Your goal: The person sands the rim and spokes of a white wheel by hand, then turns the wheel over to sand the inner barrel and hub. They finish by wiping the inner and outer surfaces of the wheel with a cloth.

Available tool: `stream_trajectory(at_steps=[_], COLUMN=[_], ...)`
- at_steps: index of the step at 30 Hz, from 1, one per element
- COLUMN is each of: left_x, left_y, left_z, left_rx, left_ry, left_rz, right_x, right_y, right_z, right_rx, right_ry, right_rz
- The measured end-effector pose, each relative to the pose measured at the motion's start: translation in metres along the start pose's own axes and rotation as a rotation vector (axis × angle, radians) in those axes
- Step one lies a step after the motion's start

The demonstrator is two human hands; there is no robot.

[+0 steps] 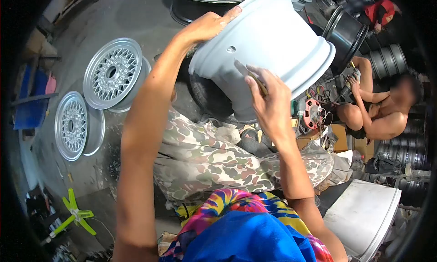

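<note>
A wheel rim (277, 32) in pale grey, primer-like paint leans in front of me, its barrel turned up and a small round hole in its side. My left hand (214, 25) grips its upper left edge, fingers closed over the lip. In my right hand (272, 100) is a putty knife (241, 67), held between thumb and fingers. Its flat blade points up and left, right at the barrel surface just below the hole. Beneath the rim a black tyre (202, 96) partly shows.
Two silver mesh wheels (111, 72) stand on the floor at left, above a lime-green star-shaped base (75, 213). At right a person (387, 107) sits working by a red reel (314, 113). Dark rims (343, 37) are stacked behind; a white panel (359, 216) lies lower right.
</note>
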State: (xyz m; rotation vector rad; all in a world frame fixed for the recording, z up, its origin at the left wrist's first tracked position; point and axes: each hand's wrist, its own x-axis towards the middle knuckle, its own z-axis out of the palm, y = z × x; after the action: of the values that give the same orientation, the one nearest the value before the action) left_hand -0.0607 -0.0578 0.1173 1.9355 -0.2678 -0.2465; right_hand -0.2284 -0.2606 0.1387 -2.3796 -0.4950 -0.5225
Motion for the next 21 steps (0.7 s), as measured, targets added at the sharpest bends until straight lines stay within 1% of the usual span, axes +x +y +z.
stream_trajectory(at_steps=[1, 3, 5, 6, 8, 9, 11, 15, 17, 21], left_x=[-0.004, -0.010, -0.012, -0.012, -0.013, -0.013, -0.011, -0.011, -0.012, -0.011], left_y=[0.005, 0.010, 0.012, 0.014, 0.016, 0.016, 0.015, 0.013, 0.012, 0.012], left_z=[-0.002, 0.002, 0.005, 0.006, 0.007, 0.006, 0.005, 0.004, 0.007, 0.005], left_rx=[0.009, -0.012, -0.016, -0.019, -0.038, -0.041, -0.038, -0.038, -0.007, -0.022], left_ry=[-0.046, -0.039, -0.026, -0.024, -0.037, -0.036, -0.079, -0.078, -0.012, -0.023], left_rz=[-0.047, -0.041, -0.050, -0.050, -0.060, -0.060, -0.072, -0.057, -0.030, -0.052], right_x=[0.004, 0.010, 0.013, 0.014, 0.015, 0.015, 0.013, 0.014, 0.016, 0.015], right_y=[0.002, 0.003, 0.004, 0.003, 0.000, 0.000, 0.000, 0.014, 0.017, 0.018], right_z=[0.014, 0.028, 0.034, 0.034, 0.033, 0.033, 0.034, 0.039, 0.040, 0.045], right_rx=[0.012, 0.024, -0.107, -0.108, -0.190, -0.192, -0.195, -0.240, -0.227, -0.212], right_ry=[0.029, 0.052, 0.103, 0.100, 0.027, 0.025, 0.002, -0.034, 0.036, 0.024], right_rz=[0.015, 0.028, 0.003, 0.001, 0.083, 0.081, 0.030, 0.014, -0.006, -0.045])
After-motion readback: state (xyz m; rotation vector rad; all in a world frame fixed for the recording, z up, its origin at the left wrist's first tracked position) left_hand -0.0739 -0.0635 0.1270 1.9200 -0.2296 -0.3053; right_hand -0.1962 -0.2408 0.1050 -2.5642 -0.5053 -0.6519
